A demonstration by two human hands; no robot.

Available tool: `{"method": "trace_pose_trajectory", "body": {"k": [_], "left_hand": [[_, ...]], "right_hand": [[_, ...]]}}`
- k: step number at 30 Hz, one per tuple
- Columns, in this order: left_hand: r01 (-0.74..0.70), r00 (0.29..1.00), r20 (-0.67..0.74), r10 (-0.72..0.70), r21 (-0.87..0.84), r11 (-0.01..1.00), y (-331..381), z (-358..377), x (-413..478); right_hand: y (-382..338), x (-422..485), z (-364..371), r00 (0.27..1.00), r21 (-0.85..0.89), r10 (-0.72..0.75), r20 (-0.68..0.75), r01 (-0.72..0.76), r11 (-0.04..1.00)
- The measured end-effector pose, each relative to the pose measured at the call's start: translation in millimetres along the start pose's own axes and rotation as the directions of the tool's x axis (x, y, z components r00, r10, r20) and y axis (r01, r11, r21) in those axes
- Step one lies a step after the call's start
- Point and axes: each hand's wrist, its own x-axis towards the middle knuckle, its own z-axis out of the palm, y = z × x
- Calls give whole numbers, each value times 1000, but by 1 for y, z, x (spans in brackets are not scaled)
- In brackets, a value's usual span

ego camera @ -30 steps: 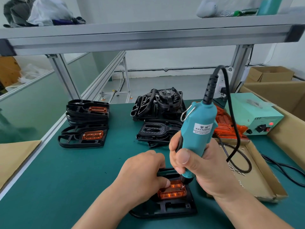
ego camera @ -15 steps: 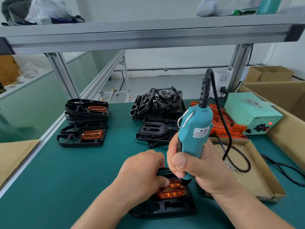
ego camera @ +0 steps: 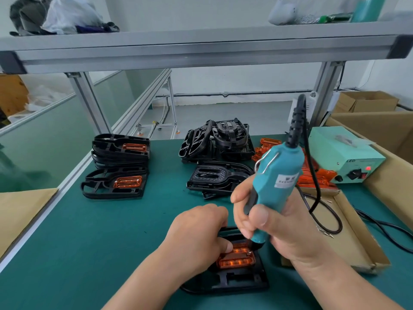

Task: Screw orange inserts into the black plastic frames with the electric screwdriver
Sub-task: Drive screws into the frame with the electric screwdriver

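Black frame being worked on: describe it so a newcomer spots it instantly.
On the green mat, skip the frame stacks further back and look at the near edge. The black frame lies flat under the left hand; only it has the tip of the teal screwdriver at its orange insert.

single head-worn wide-angle view, looking forward and down over the green table [ego camera: 89, 253]. left hand [ego camera: 196, 233] and right hand [ego camera: 279, 227] lie close, low in frame; the overhead shelf [ego camera: 201, 48] spans the top, with the far wall [ego camera: 223, 79] behind it.

Factory assembly bench [ego camera: 89, 231], aluminium shelf frame [ego camera: 201, 50]
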Motion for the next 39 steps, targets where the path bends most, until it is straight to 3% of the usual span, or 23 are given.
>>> {"method": "trace_pose_trajectory", "body": {"k": [3,8,14,18,22,26,29,31,34,39], "left_hand": [[-3,1000,2,3,-2,1000,0,-1,-1],[-16,1000,7,16,32,999,4,-4,-2],[-20,1000,16,20,42,999,5,-7,-3],[-19,1000,14,19,33,999,3,-7,-3],[-25,999,26,26,-24,999,-7,-4,1],[-6,1000,13,10,-290,957,-18,-2,4],[40,992,-68,-106,-629,776,-24,-3,10],[91,986,6,-168,-859,504,-25,-7,12],[134,984,118,-132,-983,122,-25,-11,14],[204,976,206,-70,-978,-32,-23,-12,13]], "right_hand": [[-2,1,-3,996,112,19,-88,-9,994],[-7,2,-3,1000,186,18,-7,-17,982],[-16,9,0,999,205,-21,-43,30,978],[-29,21,-9,966,235,-113,-232,168,957],[-14,16,-21,902,228,-50,-429,162,960],[2,12,-30,839,318,70,-539,126,940],[8,13,-33,809,360,113,-577,128,924],[10,13,-34,797,372,126,-591,131,919],[12,14,-33,784,376,139,-605,128,918],[12,15,-29,775,394,154,-614,132,909]]}}
